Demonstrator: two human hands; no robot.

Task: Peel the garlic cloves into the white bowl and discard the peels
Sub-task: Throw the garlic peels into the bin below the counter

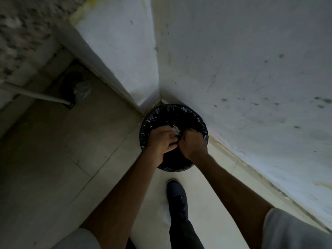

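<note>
L hand (161, 139) pinches pale, papery peels (175, 130) (crumpled); R hand (193, 144) fisted, contents unclear, over bin (197, 118).

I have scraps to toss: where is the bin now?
Head view: the black-lined bin stands mid-frame in the wall corner, under the left hand and right hand, ahead of a dark shoe.

Two hands (161, 140) (192, 143), one bin (188, 112), one shoe (177, 196), one clump of peels (175, 130)

A glossy, crinkled black plastic liner (201, 121) covers the bin's rim, beside a matt, stained painted wall (242, 60) and smooth floor tiles (53, 150).
</note>
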